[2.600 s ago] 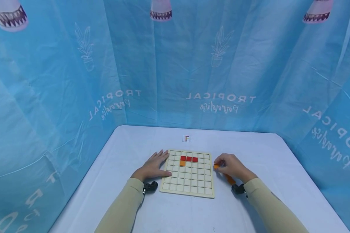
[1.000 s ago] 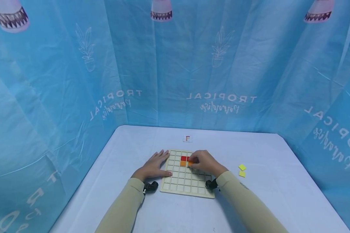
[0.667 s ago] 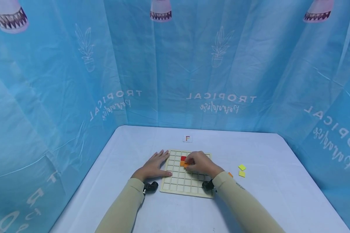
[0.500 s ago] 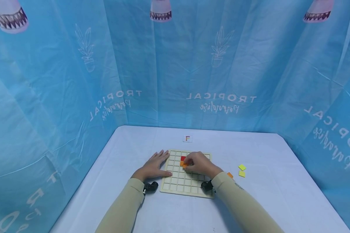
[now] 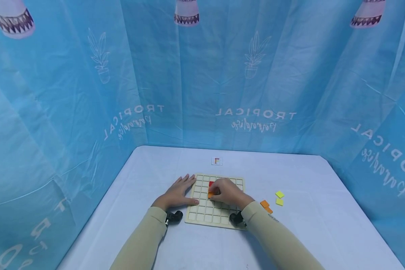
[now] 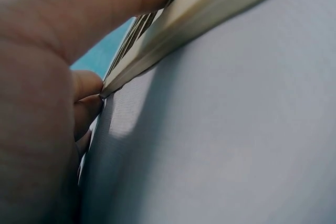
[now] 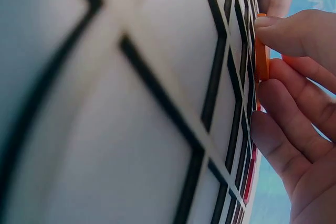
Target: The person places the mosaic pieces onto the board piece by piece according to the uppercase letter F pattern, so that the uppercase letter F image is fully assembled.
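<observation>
A spread left hand (image 5: 178, 194) on a gridded board, a right hand (image 5: 227, 193) pinching an orange square tile (image 7: 264, 51).
At left, the left hand lies relaxed with its fingers straight and parted, thumb over the left edge of the pale wooden board (image 5: 202, 216), whose surface is divided into square recessed cells. One glossy red square tile (image 5: 211, 183) sits in a far cell; the right hand hides part of that area. Just nearer, the orange tile is at the board, held between right thumb and forefinger; whether it is seated in a cell cannot be told. Beyond the board lies a small printed grid card (image 5: 217, 161). Right of the board, two loose orange square tiles (image 5: 264, 203) lie close together, then two yellow square tiles (image 5: 279, 202).
</observation>
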`<state>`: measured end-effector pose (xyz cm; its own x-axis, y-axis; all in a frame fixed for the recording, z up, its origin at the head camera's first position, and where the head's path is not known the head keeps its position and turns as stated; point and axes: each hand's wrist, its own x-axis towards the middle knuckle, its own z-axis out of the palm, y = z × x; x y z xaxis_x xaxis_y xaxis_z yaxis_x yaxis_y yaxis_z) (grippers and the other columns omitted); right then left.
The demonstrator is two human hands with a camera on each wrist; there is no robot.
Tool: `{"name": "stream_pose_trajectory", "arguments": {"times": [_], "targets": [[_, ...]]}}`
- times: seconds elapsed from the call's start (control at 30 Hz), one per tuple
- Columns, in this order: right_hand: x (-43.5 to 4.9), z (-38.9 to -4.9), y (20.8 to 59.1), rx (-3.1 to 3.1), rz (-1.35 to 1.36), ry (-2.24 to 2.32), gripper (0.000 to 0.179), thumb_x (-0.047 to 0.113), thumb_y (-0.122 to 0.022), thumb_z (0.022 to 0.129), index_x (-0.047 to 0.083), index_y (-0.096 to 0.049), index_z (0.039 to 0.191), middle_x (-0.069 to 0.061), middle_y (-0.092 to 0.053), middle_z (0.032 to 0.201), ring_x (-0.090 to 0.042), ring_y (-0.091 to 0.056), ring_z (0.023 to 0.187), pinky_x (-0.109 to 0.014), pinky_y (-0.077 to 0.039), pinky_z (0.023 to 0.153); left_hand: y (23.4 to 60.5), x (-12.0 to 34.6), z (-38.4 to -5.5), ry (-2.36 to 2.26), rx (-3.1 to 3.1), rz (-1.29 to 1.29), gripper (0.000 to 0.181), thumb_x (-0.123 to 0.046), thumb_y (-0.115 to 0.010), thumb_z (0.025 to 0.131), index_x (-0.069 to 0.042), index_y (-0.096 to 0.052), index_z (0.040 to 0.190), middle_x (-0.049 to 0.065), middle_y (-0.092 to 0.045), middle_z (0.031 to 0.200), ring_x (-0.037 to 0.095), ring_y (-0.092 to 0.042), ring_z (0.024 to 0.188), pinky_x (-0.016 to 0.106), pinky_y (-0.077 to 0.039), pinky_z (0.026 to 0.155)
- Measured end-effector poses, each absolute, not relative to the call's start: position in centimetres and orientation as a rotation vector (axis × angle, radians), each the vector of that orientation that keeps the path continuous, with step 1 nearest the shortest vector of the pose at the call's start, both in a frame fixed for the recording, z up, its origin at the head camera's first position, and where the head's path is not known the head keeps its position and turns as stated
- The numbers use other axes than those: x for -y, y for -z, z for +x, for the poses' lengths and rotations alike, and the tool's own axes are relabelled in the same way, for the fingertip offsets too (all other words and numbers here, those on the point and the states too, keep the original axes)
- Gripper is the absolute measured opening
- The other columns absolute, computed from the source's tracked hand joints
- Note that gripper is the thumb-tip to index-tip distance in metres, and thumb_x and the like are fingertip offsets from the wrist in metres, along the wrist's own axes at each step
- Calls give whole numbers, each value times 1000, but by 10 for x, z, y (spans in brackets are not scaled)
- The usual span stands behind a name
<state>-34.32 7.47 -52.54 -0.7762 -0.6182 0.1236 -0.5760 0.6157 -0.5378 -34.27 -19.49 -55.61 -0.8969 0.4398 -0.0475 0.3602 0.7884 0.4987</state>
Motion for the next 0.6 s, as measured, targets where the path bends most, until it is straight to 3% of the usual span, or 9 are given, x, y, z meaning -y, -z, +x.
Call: {"name": "stream_pose_trajectory", "arguments": {"times": [0.6], "targets": [[-73,-340,527,-2779,-1024,867,16,15,-87,90,13,-81,105,12,-70,94,-3,-64,85,-25,-57,78,556,195,-342,-735,-2818,668,114,-77,-71,82,-12,-32,167,0,-22,173,22,-7,160,45,-6,128]]}}
